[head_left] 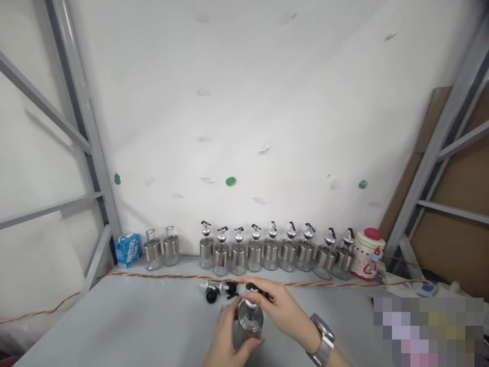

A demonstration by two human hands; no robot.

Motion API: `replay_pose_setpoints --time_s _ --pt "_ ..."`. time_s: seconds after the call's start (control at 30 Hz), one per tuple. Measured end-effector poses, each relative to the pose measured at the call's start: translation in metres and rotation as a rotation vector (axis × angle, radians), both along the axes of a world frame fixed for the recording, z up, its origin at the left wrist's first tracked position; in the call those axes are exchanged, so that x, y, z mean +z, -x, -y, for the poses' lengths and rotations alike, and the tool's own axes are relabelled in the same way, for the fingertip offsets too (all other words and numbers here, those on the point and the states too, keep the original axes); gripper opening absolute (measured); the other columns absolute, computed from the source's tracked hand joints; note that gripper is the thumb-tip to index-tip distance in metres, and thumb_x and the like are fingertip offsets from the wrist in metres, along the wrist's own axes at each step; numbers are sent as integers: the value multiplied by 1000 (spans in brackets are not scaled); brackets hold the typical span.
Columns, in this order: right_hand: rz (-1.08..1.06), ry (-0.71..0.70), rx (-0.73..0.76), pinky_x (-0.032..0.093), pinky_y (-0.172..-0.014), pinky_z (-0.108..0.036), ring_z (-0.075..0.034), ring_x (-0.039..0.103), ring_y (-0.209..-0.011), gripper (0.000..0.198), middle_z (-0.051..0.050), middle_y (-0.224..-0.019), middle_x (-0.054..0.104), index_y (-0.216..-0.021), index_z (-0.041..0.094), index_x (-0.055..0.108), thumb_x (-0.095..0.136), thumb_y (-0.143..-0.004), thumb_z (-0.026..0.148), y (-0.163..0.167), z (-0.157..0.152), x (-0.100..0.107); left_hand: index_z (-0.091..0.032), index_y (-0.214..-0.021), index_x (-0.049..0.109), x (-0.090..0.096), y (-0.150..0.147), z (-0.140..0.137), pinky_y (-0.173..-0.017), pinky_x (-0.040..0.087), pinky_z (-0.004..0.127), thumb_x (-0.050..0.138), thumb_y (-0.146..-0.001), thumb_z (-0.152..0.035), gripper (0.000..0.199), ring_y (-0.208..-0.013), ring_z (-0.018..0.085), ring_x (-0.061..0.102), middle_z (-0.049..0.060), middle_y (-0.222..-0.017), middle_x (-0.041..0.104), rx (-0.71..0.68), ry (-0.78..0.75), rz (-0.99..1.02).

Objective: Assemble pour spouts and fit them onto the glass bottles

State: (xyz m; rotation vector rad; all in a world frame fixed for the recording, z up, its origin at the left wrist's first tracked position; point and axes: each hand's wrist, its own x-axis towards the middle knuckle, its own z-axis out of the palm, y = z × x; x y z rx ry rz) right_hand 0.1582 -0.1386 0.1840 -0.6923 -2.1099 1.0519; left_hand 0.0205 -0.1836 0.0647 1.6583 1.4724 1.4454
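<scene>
A glass bottle with a metal sleeve (251,320) stands upright near the front middle of the grey table. My left hand (228,334) is wrapped round its body, thumb in front. On the bottle's neck sits a silver pourer cap with a black lever (251,288). The fingers of my right hand (273,300) are closed on this cap from the right and above. Just behind my left hand lie several loose pourer caps (212,291), silver with black parts.
Along the wall stand several capped bottles (239,252) in a row. Two uncapped bottles (153,252) and a blue carton (128,251) are at the left. A white jar with a red lid (367,257) ends the row. A twisted red-yellow wire (160,276) crosses the table.
</scene>
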Motion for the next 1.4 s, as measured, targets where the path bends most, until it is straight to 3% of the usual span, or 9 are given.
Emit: replay_pose_setpoints --time_s 0.13,0.23,0.37,0.5,0.63,0.87,1.0,1.17,1.4 --pt "-88 64 -76 36 -57 -22 -11 40 -57 44 3 -62 44 -122 24 41 46 -80 36 -5 -9 -24 -18 -117 41 4 1 7 -97 24 47 63 -59 -24 62 -112 29 40 13 -116 48 217 -46 -115" --pt "-190 174 -111 34 -48 -22 -10 36 -48 41 4 -53 36 -113 17 50 34 -84 42 -5 -22 -52 -18 -121 35 18 7 9 -96 27 44 69 -54 -24 75 -115 28 36 12 -122 42 218 -66 -94" --pt "-299 189 -150 40 -56 -27 -13 47 -57 45 -2 -63 47 -101 13 58 29 -85 44 -4 -32 -75 -20 -121 35 42 13 9 -96 27 45 72 -51 -27 79 -109 28 44 11 -114 51 142 12 -161" --pt "-289 89 -151 42 -77 -31 -17 52 -83 36 -7 -92 55 -106 20 55 32 -85 39 -6 -17 -68 -22 -117 41 49 12 7 -102 12 49 67 -58 -28 65 -102 25 51 7 -109 56 146 -14 -237" --pt "-182 -13 -214 33 -93 -33 -20 43 -107 39 -7 -117 46 -116 25 45 48 -79 36 2 11 -62 -19 -120 39 40 11 4 -100 23 44 63 -62 -23 62 -114 25 41 10 -121 48 41 -5 -101" --pt "-168 55 -362 36 -88 -33 -23 46 -102 38 -9 -106 53 -105 19 49 57 -71 35 23 24 -56 -18 -123 34 21 6 4 -99 27 38 63 -60 -17 68 -118 26 36 11 -127 42 2 54 157" --pt "-202 152 -190 36 -87 -34 -22 50 -96 33 -6 -98 58 -98 17 53 61 -68 27 15 12 -44 -19 -126 30 11 6 8 -103 20 40 63 -57 -11 77 -124 26 26 9 -133 34 -78 70 123" --pt "-267 327 192 36 -89 -34 -20 50 -99 38 -5 -102 58 -102 17 55 65 -66 22 -2 -5 -38 -16 -122 38 4 9 7 -102 24 40 64 -56 -11 71 -118 26 37 11 -127 43 -117 145 133" --pt "-357 498 200 37 -83 -30 -18 52 -93 35 -6 -97 59 -106 18 55 59 -72 29 0 6 -30 -16 -120 40 5 -1 6 -103 21 41 63 -57 -14 68 -120 26 33 11 -128 42 -27 111 70"
